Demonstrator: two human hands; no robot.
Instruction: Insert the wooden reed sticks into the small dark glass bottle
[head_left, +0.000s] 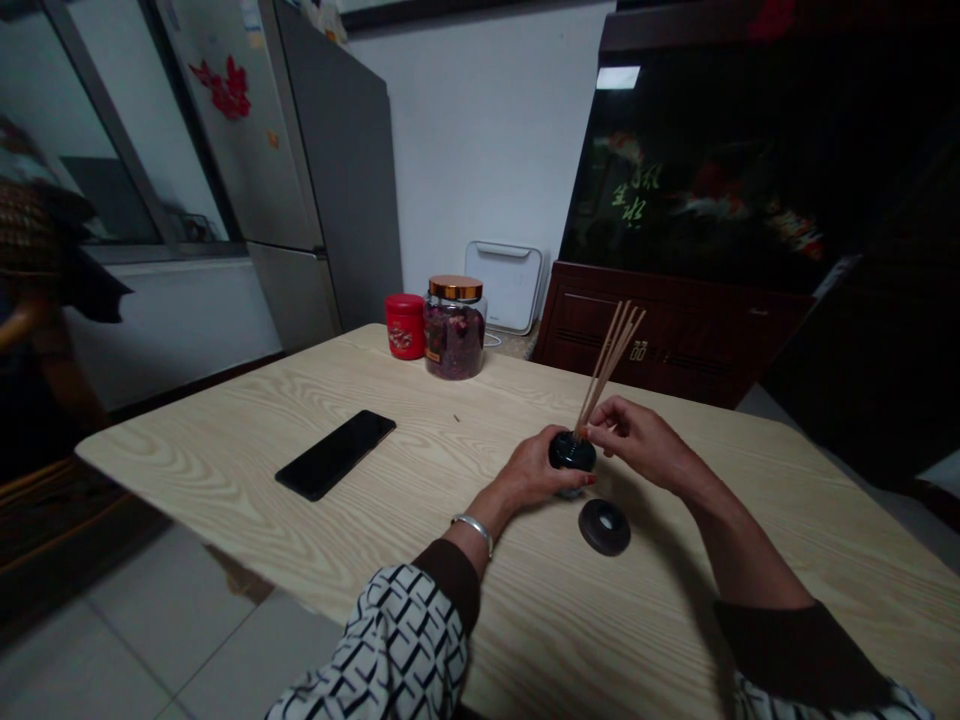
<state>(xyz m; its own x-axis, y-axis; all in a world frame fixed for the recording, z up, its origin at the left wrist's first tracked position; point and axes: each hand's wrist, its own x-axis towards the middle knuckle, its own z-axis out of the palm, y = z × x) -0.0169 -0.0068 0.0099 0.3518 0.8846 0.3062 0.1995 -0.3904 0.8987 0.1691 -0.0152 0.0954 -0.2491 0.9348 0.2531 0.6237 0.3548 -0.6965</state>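
My left hand (534, 470) is wrapped around a small dark round bottle (572, 451) standing on the light wooden table (315, 540). My right hand (637, 435) pinches a bundle of several thin wooden sticks (611, 360) near their lower end; they rise out of the bottle's mouth and fan up to the right. A dark round ring-shaped cap (604, 527) lies flat on the table just in front of the bottle, below my right wrist. A silver bangle sits on my left wrist.
A black phone (335, 454) lies face up at the table's left. A red tin (405, 325) and a glass jar (454, 327) of dried petals with a copper lid stand at the far edge. Behind are a fridge (300, 170), a dark wooden cabinet (667, 335) and a fish tank.
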